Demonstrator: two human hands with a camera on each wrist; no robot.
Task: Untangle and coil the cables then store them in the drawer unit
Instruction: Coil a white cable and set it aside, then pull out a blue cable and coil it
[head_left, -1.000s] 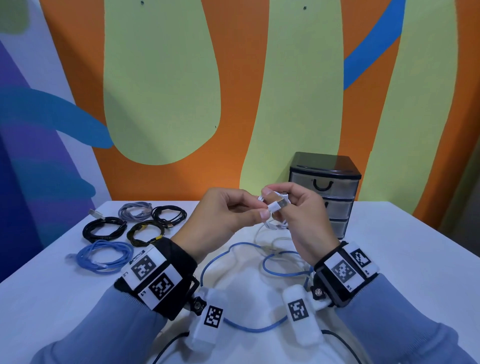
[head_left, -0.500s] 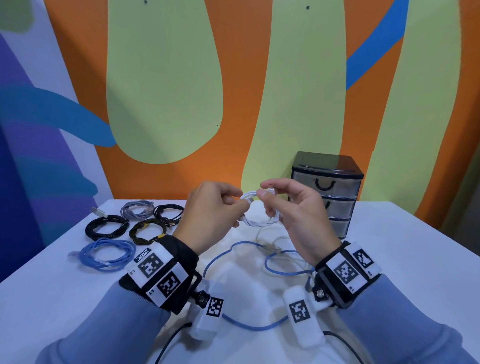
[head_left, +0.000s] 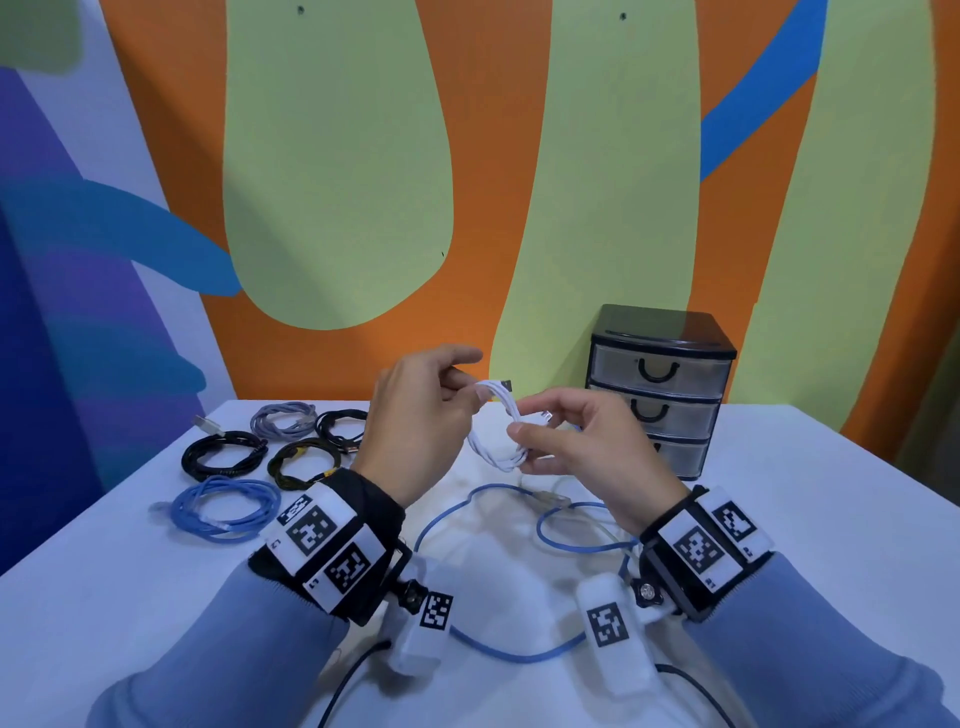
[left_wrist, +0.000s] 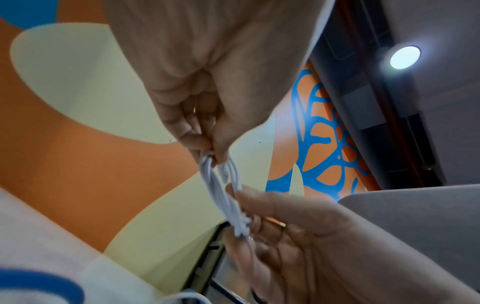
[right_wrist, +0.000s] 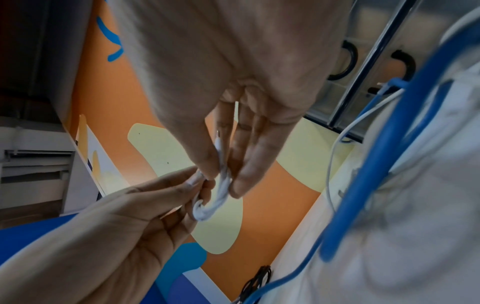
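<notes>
Loose blue cable (head_left: 498, 652) lying nearest at 6 o'clock, left hand (head_left: 415, 415) and right hand (head_left: 587, 447) both pinching the small white cable coil (head_left: 498, 431) above the table (head_left: 779, 519), right thumb grip showing only in the right wrist view, five coiled cables (head_left: 228, 504) lying at 10 o'clock, drawer unit (head_left: 660, 384) standing at 1 o'clock.

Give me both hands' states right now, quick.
Left hand: pinching the top of the coiled white cable.
Right hand: pinching the lower side of the same coil, thumb and fingers curled round it.
</notes>
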